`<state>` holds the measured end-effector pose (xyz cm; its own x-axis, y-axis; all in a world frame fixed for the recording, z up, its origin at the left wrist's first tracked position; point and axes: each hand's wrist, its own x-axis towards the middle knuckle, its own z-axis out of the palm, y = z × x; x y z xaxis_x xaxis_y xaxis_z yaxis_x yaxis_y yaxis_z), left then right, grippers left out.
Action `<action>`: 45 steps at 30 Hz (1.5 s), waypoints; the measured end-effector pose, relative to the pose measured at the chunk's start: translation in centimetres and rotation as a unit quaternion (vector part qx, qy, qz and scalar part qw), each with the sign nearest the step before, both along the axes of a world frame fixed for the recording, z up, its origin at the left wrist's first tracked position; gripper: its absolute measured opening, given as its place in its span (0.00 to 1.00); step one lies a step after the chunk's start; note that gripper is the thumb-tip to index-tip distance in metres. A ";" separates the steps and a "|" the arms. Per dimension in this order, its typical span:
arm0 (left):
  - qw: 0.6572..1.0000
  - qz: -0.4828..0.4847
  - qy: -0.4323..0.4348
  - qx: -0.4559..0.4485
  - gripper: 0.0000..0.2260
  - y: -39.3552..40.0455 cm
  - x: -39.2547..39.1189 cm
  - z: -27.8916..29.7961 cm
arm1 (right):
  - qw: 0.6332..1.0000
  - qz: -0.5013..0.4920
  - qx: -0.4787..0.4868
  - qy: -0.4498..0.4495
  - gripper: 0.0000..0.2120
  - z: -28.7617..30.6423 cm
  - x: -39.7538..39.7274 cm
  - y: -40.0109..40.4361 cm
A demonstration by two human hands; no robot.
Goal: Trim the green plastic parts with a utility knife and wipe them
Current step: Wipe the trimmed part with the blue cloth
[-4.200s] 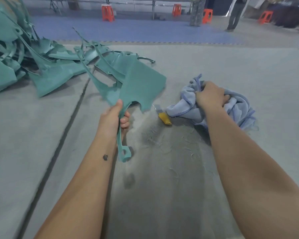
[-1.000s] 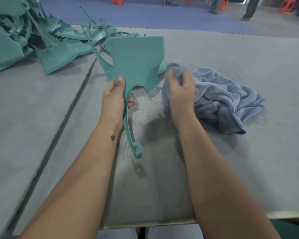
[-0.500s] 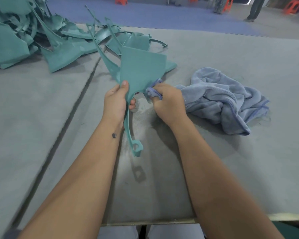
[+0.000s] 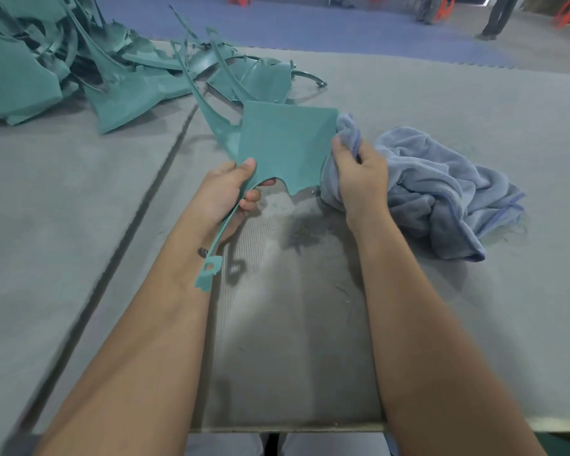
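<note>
Wiping now: right hand (image 4: 359, 179), grip clenched on cloth (image 4: 435, 189), has slid up to panel (image 4: 283, 143) edge at 3 o'clock; left hand (image 4: 226, 189) pinches it above tabletop (image 4: 79, 225).

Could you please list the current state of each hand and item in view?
Left hand: grips the green part's narrow strip.
Green part: held up off the table.
Right hand: holds cloth against the part's right edge.
Blue cloth: bunched, mostly lying on the table.
Pile of green parts: heaped, untouched.
</note>
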<state>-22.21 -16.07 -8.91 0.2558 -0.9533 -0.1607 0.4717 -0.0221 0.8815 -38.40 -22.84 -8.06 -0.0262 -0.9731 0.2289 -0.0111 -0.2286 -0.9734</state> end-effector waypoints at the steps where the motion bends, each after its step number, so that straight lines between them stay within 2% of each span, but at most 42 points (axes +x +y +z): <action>1: 1.000 0.008 0.001 -0.005 0.07 -0.1 0.0 0.0 | 0.995 0.001 0.022 -0.093 0.10 0.3 0.1 0.2; 3: 1.000 0.021 -0.002 -0.011 0.06 -0.1 0.0 0.0 | 0.961 -0.067 0.034 -0.266 0.06 1.0 -0.2 0.2; 4: 1.000 0.020 -0.006 -0.009 0.07 -0.1 0.1 0.1 | 0.941 -0.108 0.032 -0.319 0.05 1.3 -0.5 0.0; 6: 1.000 -0.014 -0.024 0.000 0.07 0.1 0.2 0.2 | 0.924 -0.136 0.033 -0.355 0.15 1.6 -1.3 -0.3; 7: 0.998 -0.041 -0.044 0.005 0.08 0.3 0.2 0.2 | 0.929 -0.128 0.040 -0.345 0.21 1.6 -1.6 -0.4; 8: 0.995 -0.066 -0.068 0.008 0.08 0.4 0.2 0.2 | 0.944 -0.101 0.050 -0.311 0.24 1.5 -1.6 -0.6; 10: 0.992 -0.090 -0.090 0.005 0.08 0.5 0.2 0.2 | 0.968 0.010 0.097 -0.231 0.23 1.3 -0.9 -0.5; 12: 0.994 -0.087 -0.064 -0.003 0.07 0.5 0.3 0.2 | 0.976 0.090 0.115 -0.160 0.22 1.0 0.0 -0.2; 14: 0.996 -0.082 -0.038 -0.008 0.07 0.5 0.5 0.2 | 0.995 0.086 0.030 -0.038 0.14 0.6 0.2 0.1; 15: 0.996 -0.084 -0.032 -0.010 0.07 0.5 0.6 0.1 | 0.997 0.074 -0.032 0.020 0.14 0.3 -0.1 0.1; 17: 0.995 -0.094 -0.030 -0.017 0.07 0.5 0.6 0.0 | 0.988 0.069 -0.110 0.079 0.27 -0.2 -0.7 0.0; 19: 0.994 -0.104 -0.034 -0.022 0.07 0.5 0.5 0.0 | 0.990 0.103 -0.080 0.063 0.42 -0.3 -1.3 -0.1; 20: 0.993 -0.108 -0.039 -0.023 0.07 0.5 0.5 0.0 | 0.989 0.117 -0.055 0.071 0.46 -0.2 -1.4 -0.2; 22: 0.992 -0.115 -0.055 -0.022 0.08 0.6 0.6 0.0 | 0.983 0.108 -0.024 0.149 0.44 -0.1 -1.5 -0.7; 24: 0.991 -0.121 -0.061 -0.019 0.08 0.6 0.6 0.0 | 0.978 0.081 -0.023 0.189 0.32 0.1 -1.5 -0.9; 27: 0.990 -0.125 -0.059 -0.020 0.08 0.7 0.6 0.0 | 0.985 0.057 -0.058 0.151 0.14 0.0 -1.5 -0.8; 29: 0.990 -0.129 -0.059 -0.018 0.09 0.6 0.5 0.0 | 0.989 0.046 -0.072 0.120 0.06 -0.1 -1.5 -0.7; 30: 0.989 -0.132 -0.063 -0.018 0.09 0.6 0.5 0.0 | 0.991 0.039 -0.074 0.105 0.05 -0.1 -1.4 -0.8; 33: 0.986 -0.144 -0.080 -0.019 0.09 0.6 0.6 0.0 | 0.991 -0.023 -0.103 0.086 0.13 -0.2 -1.2 -0.8; 36: 0.983 -0.164 -0.083 -0.026 0.09 0.7 0.5 0.2 | 0.991 -0.094 -0.083 0.039 0.16 0.0 -1.0 -0.6; 38: 0.980 -0.172 -0.091 -0.031 0.08 0.8 0.4 0.3 | 0.990 -0.128 -0.031 -0.046 0.14 0.4 -0.6 -0.4; 39: 0.980 -0.170 -0.096 -0.033 0.08 0.8 0.3 0.3 | 0.984 -0.133 -0.003 -0.118 0.13 0.5 -0.5 -0.5; 42: 0.986 -0.139 -0.092 -0.030 0.08 0.7 0.0 0.4 | 0.929 -0.166 0.063 -0.326 0.11 1.4 -1.0 -0.9; 44: 0.988 -0.123 -0.087 -0.024 0.08 0.6 -0.1 0.3 | 0.906 -0.182 0.081 -0.374 0.10 1.9 -2.1 -1.1; 45: 0.989 -0.118 -0.086 -0.021 0.08 0.5 0.0 0.3 | 0.911 -0.174 0.072 -0.367 0.10 2.1 -2.5 -1.1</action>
